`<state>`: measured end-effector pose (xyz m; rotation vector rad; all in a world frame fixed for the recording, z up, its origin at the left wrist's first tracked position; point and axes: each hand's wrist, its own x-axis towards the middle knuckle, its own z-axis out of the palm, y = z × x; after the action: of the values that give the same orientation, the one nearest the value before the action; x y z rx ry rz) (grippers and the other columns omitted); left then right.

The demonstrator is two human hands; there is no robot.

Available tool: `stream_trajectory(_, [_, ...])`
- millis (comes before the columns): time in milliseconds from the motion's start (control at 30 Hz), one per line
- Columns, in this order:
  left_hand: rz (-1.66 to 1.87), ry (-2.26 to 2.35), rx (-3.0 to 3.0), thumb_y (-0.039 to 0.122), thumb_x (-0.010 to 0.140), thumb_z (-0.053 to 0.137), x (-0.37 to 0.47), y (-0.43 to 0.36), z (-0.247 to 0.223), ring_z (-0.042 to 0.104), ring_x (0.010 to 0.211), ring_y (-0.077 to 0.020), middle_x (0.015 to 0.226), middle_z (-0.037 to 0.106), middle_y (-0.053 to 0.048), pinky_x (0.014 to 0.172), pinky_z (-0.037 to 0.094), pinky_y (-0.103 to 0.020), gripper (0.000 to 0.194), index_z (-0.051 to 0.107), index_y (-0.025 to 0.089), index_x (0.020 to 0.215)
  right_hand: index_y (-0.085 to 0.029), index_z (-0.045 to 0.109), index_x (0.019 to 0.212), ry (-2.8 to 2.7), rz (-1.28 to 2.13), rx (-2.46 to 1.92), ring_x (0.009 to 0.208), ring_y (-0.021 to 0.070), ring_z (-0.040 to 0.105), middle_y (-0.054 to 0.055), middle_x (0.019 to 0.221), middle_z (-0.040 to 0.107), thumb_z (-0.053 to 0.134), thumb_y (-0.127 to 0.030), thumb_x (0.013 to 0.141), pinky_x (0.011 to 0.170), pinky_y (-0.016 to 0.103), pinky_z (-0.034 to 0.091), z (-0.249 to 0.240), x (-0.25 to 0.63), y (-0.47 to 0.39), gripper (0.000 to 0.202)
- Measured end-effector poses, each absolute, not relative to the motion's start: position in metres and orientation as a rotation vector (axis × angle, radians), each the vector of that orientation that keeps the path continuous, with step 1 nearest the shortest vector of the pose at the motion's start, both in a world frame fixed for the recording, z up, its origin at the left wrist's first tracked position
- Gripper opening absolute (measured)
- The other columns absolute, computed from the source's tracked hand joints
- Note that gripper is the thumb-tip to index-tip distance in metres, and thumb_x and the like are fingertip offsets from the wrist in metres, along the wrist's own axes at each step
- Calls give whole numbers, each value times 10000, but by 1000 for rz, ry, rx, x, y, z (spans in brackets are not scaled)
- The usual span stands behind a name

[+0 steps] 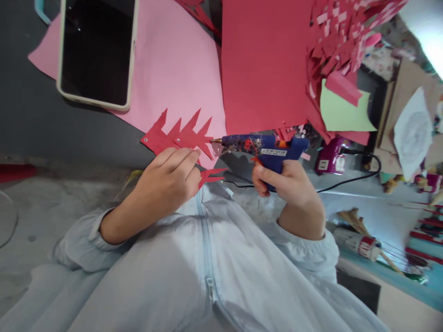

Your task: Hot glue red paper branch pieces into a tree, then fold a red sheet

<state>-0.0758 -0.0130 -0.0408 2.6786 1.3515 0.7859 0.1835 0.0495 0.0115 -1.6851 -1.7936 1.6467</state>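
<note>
My right hand [289, 182] is wrapped round the handle of a blue hot glue gun [258, 145]. Its brass nozzle points left and meets the tail end of a red paper fish [188, 136], or appears to. A second red paper fish [154, 138] lies to the left, overlapped with the first; both have small stick-on eyes and spiky fins. My left hand [169, 177] is closed over the lower edges of these cutouts, fingers curled. A forked red paper tail [211, 175] sticks out below that hand; the rest of it is hidden.
Under the fish lies a pink paper sheet [176, 69], with a phone [98, 50] on its left. A red sheet [266, 64] is beside it. Red paper scraps [332, 46], a green note [346, 110], a purple box [334, 157] and a black cord [367, 184] are on the right.
</note>
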Motion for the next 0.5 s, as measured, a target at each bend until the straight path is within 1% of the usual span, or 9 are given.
stream_trajectory(167, [786,1364,2686,100,880,551,-76,-14,-42,687,1040,-245,1169,721,-149,904,569,-383,158,672,128,782,-208,512,501,-1889,1584,-1670,371,99,472,-14,418,513,642,-604,835,375,245,389,15,181,49,535])
stream_trajectory(367, [777,1328,2596,72,867,542,-76,-15,-42,664,1111,-280,1206,695,-189,943,558,-435,160,690,106,818,-221,499,487,-2009,1488,-1691,372,110,483,-11,401,509,623,-611,845,388,258,395,18,175,51,544])
stream_trajectory(500, [779,1337,2618,80,867,548,-76,-16,-42,663,1112,-276,1218,690,-190,944,554,-425,158,685,108,795,-208,497,491,-2011,1464,-1757,374,98,479,-12,404,502,603,-643,845,397,249,392,20,180,51,570])
